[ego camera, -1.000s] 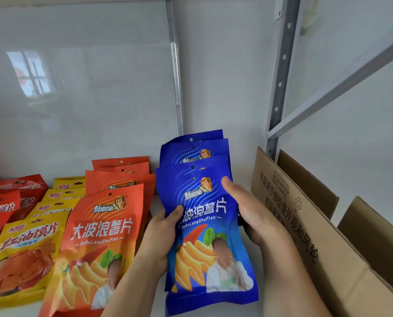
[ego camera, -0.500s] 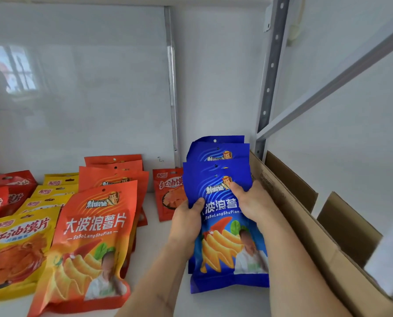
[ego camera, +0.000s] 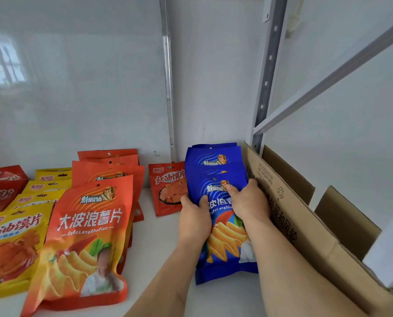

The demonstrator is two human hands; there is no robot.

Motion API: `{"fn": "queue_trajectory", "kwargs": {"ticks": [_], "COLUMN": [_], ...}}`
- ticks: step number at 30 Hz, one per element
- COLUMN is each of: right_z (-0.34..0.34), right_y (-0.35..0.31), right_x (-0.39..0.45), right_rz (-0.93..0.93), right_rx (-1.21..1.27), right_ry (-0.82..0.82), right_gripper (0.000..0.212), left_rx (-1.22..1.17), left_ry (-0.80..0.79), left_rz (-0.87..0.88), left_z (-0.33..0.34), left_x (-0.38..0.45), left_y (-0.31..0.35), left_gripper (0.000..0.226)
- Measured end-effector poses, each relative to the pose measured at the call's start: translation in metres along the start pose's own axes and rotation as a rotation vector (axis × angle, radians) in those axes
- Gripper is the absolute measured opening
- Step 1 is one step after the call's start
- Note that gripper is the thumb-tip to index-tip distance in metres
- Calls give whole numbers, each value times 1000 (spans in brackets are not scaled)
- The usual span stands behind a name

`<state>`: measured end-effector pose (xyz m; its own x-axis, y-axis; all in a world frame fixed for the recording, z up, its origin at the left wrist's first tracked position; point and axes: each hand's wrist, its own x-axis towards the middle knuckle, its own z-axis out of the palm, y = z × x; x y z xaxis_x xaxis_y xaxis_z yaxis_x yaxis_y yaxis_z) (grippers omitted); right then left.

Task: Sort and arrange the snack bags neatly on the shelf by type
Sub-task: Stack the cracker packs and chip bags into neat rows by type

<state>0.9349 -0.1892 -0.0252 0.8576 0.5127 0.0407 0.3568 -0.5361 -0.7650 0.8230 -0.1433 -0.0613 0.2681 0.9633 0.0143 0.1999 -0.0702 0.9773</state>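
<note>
A stack of blue chip bags (ego camera: 216, 165) lies on the white shelf (ego camera: 159, 243) at the right, close to a cardboard box. My left hand (ego camera: 194, 219) grips the stack's left edge, thumb on the front. Gripping the right edge is my right hand (ego camera: 248, 201), thumb across the top bag. A row of orange chip bags (ego camera: 88, 227) lies to the left, overlapping front to back. One small red snack bag (ego camera: 168, 186) leans by the back wall, partly behind the blue stack. Yellow snack bags (ego camera: 10, 243) and dark red bags (ego camera: 3, 181) fill the far left.
An open cardboard box (ego camera: 310, 227) stands along the shelf's right side, touching my right forearm. A perforated metal upright (ego camera: 266, 74) and a diagonal brace (ego camera: 332, 74) rise behind it. The glossy white back wall (ego camera: 76, 88) closes the shelf.
Both hands have carried the blue stack to the right and back, setting it down beside the cardboard box. That uncovered the small red bag at the back wall.
</note>
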Motion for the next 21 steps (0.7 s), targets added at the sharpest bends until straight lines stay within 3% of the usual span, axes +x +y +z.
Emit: {"fn": "queue_trajectory", "kwargs": {"ticks": [4, 9, 13, 17, 21], "right_z": [6, 8, 2, -3, -4], "right_y": [5, 6, -2, -15, -27], "right_x": [1, -6, -15, -27, -35], "right_rz": [13, -54, -206, -352, -514], "right_rx": [1, 49, -130, -297, -297], "right_ry": [18, 85, 171, 243, 196], "right_gripper": [51, 60, 72, 69, 52], "left_rx": [239, 237, 116, 9, 124], "left_ry": [40, 12, -18, 0, 71], "left_rz": [38, 29, 4, -34, 57], "left_z": [-6, -9, -17, -26, -37], "left_x": [1, 1, 3, 1, -13], "left_y": [-5, -5, -6, -2, 3], "left_gripper": [47, 47, 52, 57, 39]}}
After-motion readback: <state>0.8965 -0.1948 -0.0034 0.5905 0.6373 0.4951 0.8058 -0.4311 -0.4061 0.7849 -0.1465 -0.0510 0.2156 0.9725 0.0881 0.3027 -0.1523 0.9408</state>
